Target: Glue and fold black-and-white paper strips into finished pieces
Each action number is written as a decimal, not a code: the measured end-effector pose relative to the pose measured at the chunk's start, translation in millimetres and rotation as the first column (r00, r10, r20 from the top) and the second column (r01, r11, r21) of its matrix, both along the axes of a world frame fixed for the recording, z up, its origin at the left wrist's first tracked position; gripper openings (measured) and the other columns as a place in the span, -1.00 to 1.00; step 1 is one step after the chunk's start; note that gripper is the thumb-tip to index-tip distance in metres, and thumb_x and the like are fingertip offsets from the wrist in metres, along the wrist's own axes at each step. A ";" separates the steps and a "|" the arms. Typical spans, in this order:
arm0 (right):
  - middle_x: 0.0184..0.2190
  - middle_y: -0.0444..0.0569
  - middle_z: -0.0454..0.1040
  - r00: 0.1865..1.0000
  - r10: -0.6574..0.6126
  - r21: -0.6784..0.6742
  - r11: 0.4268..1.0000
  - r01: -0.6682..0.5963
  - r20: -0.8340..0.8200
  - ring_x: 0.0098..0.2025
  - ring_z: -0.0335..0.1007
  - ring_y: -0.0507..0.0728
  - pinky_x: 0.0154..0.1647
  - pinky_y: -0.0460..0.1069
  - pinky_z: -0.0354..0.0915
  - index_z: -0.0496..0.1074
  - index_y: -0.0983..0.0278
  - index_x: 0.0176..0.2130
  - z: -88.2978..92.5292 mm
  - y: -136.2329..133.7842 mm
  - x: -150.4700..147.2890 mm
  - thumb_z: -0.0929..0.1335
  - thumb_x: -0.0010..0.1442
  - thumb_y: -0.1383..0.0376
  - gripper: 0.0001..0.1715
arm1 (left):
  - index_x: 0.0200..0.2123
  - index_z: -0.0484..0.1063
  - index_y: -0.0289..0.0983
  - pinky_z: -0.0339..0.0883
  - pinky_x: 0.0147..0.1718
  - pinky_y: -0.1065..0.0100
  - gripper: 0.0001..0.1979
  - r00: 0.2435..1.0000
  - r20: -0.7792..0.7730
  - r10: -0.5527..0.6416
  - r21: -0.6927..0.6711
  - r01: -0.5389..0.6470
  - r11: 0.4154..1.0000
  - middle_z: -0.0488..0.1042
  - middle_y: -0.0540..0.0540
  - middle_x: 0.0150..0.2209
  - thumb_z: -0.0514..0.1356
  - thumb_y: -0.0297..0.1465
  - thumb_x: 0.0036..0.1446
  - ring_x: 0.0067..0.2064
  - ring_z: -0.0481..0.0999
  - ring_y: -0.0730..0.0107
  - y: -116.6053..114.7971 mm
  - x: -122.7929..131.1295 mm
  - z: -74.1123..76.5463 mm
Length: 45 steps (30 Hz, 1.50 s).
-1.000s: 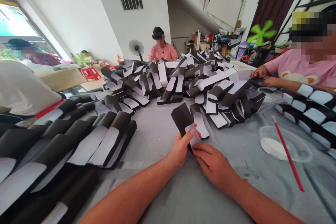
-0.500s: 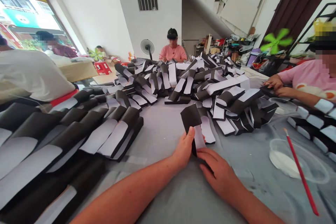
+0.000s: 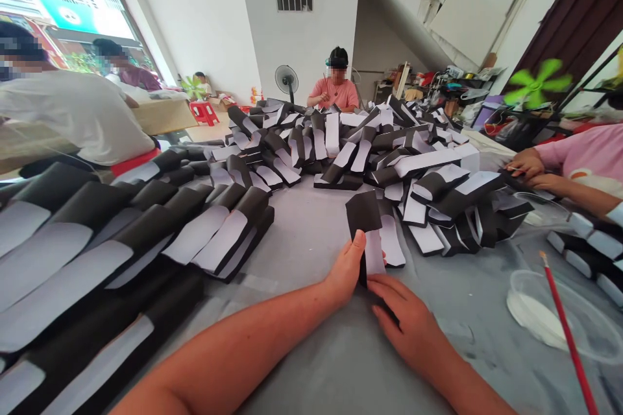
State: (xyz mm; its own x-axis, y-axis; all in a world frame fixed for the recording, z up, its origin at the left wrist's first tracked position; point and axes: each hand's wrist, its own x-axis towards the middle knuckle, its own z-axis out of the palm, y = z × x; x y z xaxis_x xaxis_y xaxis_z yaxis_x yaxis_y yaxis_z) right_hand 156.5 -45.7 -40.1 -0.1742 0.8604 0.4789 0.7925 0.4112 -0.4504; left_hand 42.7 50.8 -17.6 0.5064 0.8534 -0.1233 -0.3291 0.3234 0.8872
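Note:
My left hand (image 3: pixel 346 267) pinches a folded black-and-white paper piece (image 3: pixel 366 228) and holds it upright on the grey table (image 3: pixel 311 233). Its thumb lies against the black side. My right hand (image 3: pixel 407 324) rests just to the right, fingers curled low over the bottom edge of the same piece and pressing it to the table. Another folded piece (image 3: pixel 392 241) lies right behind it.
A large heap of black-and-white folded pieces (image 3: pixel 389 155) fills the table's middle and far end. Rows of them (image 3: pixel 121 240) lie at my left. A clear dish of white glue (image 3: pixel 549 311) with a red brush (image 3: pixel 567 331) sits at right. Other people sit around the table.
The view has swung left and upward, so the glue dish slid toward the right edge. My hands stay on the paper piece, the right hand pressed lower against its base.

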 end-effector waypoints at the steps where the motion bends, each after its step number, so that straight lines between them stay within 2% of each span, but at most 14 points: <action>1: 0.00 0.05 0.46 1.000 0.002 -0.003 1.000 -0.002 0.002 0.03 0.41 0.16 0.04 0.12 0.40 0.40 0.21 0.05 0.0 0.0 0.0 0.22 0.18 0.41 -0.55 | -0.21 0.43 -0.35 0.31 -0.38 0.32 -0.24 1.000 -0.001 0.006 0.010 -0.006 1.000 0.53 -0.14 -0.41 0.07 0.24 -0.11 -0.36 0.52 0.27 0.1 0.1 0.1; 11: 0.01 0.07 0.45 1.000 0.004 -0.020 1.000 -0.004 -0.010 0.04 0.40 0.15 0.05 0.12 0.39 0.40 0.23 0.04 1.2 0.1 -0.9 0.22 0.17 0.42 -0.54 | -0.31 0.39 -0.33 0.28 -0.41 0.33 -0.28 1.000 -0.020 0.010 0.029 -0.010 1.000 0.50 -0.12 -0.47 0.06 0.25 -0.11 -0.42 0.48 0.32 1.5 -0.2 2.3; 17: 0.06 0.11 0.40 0.999 -0.035 0.021 0.999 0.035 0.000 0.08 0.37 0.16 0.04 0.12 0.38 0.38 0.23 0.06 5.6 -1.2 -0.9 0.21 0.17 0.42 -0.53 | -0.28 0.42 -0.33 0.29 -0.42 0.32 -0.28 0.998 0.041 0.051 -0.028 -0.050 0.998 0.48 -0.12 -0.46 0.07 0.24 -0.11 -0.42 0.47 0.31 10.8 -2.3 5.7; 22: 0.11 0.08 0.36 0.999 -0.042 0.002 0.999 0.042 0.012 0.13 0.32 0.16 0.09 0.13 0.35 0.32 0.19 0.13 7.0 -1.7 -1.2 0.21 0.18 0.42 -0.47 | -0.21 0.42 -0.33 0.30 -0.39 0.30 -0.32 0.993 0.062 0.097 -0.105 -0.090 0.990 0.47 -0.10 -0.47 0.05 0.19 -0.01 -0.40 0.48 0.28 17.3 -4.5 10.2; 27: 0.17 0.10 0.31 0.997 -0.046 -0.010 0.999 0.047 0.058 0.17 0.27 0.18 0.11 0.14 0.33 0.26 0.23 0.18 3.6 -0.5 -1.2 0.22 0.18 0.41 -0.42 | -0.19 0.42 -0.33 0.32 -0.39 0.30 -0.35 0.995 0.085 0.060 -0.155 -0.046 0.987 0.48 -0.09 -0.48 0.00 0.15 0.07 -0.42 0.48 0.31 17.7 -5.4 12.4; 33: 0.09 0.10 0.40 0.996 0.002 -0.025 1.000 0.000 0.094 0.06 0.39 0.18 0.03 0.15 0.40 0.43 0.27 0.00 4.6 -0.8 -1.7 0.22 0.18 0.41 -0.59 | -0.21 0.42 -0.33 0.28 -0.48 0.36 -0.37 0.999 0.037 0.029 -0.103 -0.025 0.994 0.46 -0.06 -0.51 0.03 0.15 0.05 -0.47 0.45 0.37 18.0 -5.1 9.0; 40: 0.10 0.07 0.39 0.999 -0.014 0.013 1.000 0.013 0.048 0.10 0.36 0.17 0.06 0.14 0.37 0.37 0.20 0.08 6.1 -2.0 -2.3 0.22 0.17 0.41 -0.51 | -0.24 0.41 -0.32 0.28 -0.47 0.34 -0.36 1.000 0.007 0.015 -0.085 -0.014 0.996 0.47 -0.07 -0.51 0.06 0.17 0.01 -0.49 0.45 0.35 17.5 -5.3 10.3; 45: 0.11 0.08 0.38 0.999 -0.035 0.043 0.999 0.033 0.035 0.12 0.34 0.17 0.07 0.13 0.37 0.37 0.21 0.08 4.5 -1.5 -1.0 0.22 0.18 0.40 -0.53 | -0.25 0.44 -0.34 0.30 -0.45 0.33 -0.34 1.000 0.016 0.020 -0.110 -0.018 0.994 0.49 -0.10 -0.49 0.03 0.18 0.02 -0.47 0.47 0.34 18.3 -4.7 8.3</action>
